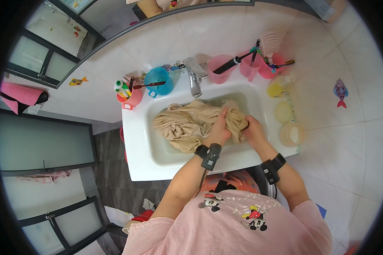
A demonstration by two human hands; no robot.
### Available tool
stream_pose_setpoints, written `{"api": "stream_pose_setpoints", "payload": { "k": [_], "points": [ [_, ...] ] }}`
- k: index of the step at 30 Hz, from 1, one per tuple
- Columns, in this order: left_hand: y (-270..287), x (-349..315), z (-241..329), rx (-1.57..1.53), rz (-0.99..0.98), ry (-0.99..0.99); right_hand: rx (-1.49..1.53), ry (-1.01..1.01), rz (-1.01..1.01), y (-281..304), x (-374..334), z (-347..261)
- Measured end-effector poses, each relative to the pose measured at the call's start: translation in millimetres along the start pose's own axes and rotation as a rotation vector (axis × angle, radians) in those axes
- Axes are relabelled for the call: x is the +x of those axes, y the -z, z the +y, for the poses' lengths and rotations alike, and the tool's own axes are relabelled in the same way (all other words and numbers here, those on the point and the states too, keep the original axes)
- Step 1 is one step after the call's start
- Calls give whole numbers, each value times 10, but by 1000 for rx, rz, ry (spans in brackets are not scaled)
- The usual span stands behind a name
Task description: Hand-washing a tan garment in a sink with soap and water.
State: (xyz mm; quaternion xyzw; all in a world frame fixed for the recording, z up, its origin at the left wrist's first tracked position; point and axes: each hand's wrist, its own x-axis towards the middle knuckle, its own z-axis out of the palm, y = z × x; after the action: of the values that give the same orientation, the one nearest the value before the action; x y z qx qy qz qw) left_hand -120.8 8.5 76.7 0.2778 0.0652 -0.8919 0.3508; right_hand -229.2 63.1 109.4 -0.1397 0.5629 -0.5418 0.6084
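A wet beige cloth garment (pixel 181 125) lies bunched in shallow water in the white sink (pixel 136 163). My left hand (pixel 219 131) is closed on a gathered part of it, toward the basin's right side. Close by, my right hand (pixel 254 131) grips the same bunched part from the right, its fingertips partly hidden behind the folds. A raised fold of fabric stands between the two hands. The rest of the garment spreads leftward in loose creases. Its exact kind cannot be made out.
A chrome faucet (pixel 194 78) stands behind the basin. A blue cup (pixel 159 80), a coral cup (pixel 130 100) with tubes, and pink cups (pixel 220 68) with brushes line the back ledge. Several round containers, including a jar (pixel 292 134), sit along the right rim.
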Motion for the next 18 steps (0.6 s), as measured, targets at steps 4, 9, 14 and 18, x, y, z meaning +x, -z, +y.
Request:
{"api": "stream_pose_setpoints", "payload": {
  "k": [4,9,14,18],
  "points": [
    [335,238,-214,270,44,-180,-803,650,180,-220,259,310],
    [58,74,-245,201,1,-52,-843,561,258,-110,477,191],
    [294,137,46,143,-50,23,-1041,913,29,-408,168,570],
    [325,65,-54,316,-113,-116,-905,710,119,-360,341,190]
  ]
}}
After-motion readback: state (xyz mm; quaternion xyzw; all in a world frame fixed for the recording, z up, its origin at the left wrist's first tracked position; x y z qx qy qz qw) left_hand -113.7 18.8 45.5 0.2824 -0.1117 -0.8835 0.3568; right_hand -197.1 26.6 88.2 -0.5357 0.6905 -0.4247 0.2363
